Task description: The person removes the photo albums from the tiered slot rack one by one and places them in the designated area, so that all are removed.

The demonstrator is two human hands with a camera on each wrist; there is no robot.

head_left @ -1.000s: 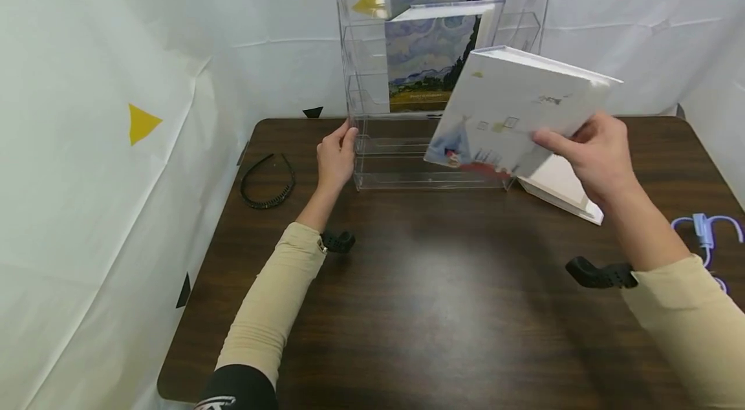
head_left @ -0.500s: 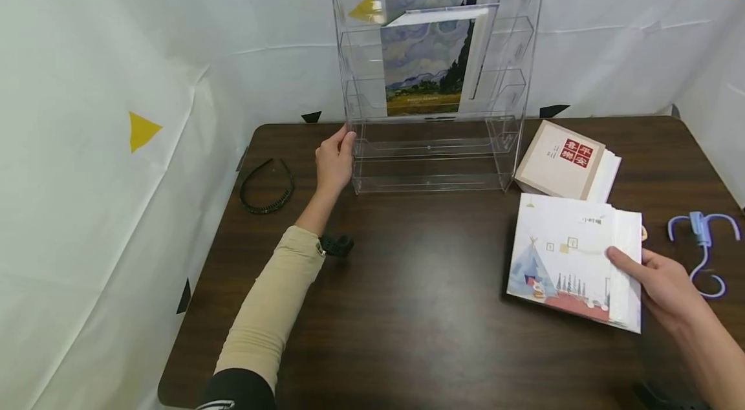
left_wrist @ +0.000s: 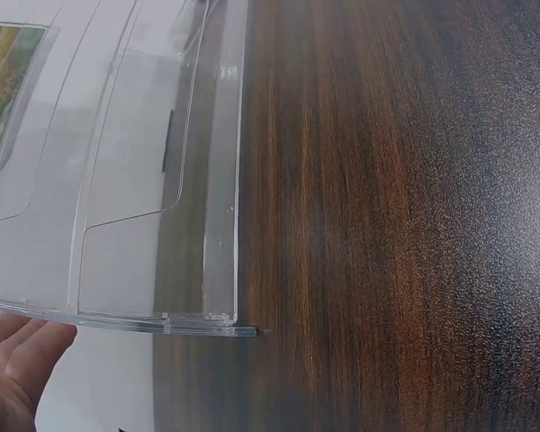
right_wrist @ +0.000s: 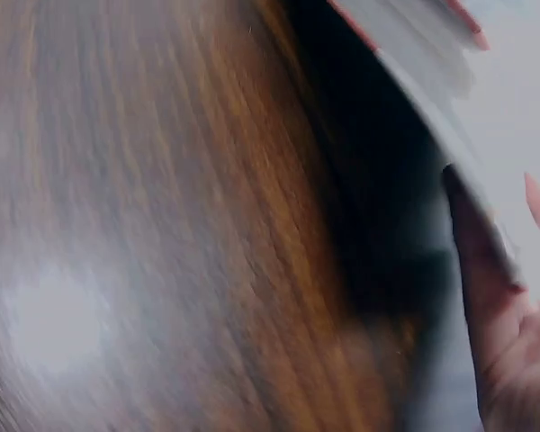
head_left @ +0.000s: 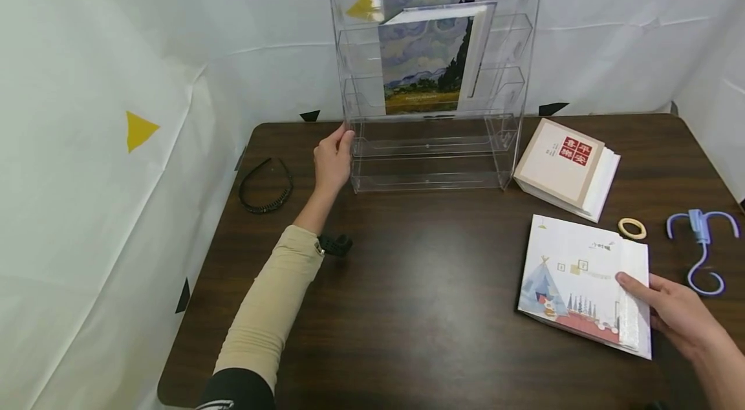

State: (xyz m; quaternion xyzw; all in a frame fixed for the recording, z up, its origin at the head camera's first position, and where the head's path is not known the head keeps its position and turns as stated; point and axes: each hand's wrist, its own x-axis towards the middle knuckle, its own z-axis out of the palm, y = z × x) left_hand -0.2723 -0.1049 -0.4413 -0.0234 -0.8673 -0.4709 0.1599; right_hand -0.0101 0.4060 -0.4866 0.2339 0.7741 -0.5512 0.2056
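Presently, a person's right hand (head_left: 687, 313) pinches a square white album (head_left: 570, 274) with a blue tent printed on its cover, the thumb on top and the other fingers under its right side. This album is at the right part of the dark brown wooden desk (head_left: 442, 280), cover upward, just beside a pale yellow ring (head_left: 632, 235) and nearer to the person than a thick beige album with red label (head_left: 561, 164). I cannot tell if its left edge touches the desk. The left hand (head_left: 333, 167) has its fingers against the left side of a clear plastic tiered rack (head_left: 431, 182); whether they really grip it, I cannot tell.

The step in hand seems to be handling the white album while the rack is steadied. The next move, I judge, calls for careful control of the fingers underneath, without disturbing the ring.

One second earlier, the white album is tilted before the rack; half a second earlier, it overlaps the beige album. Now it is apart from both, and the ring shows whole.
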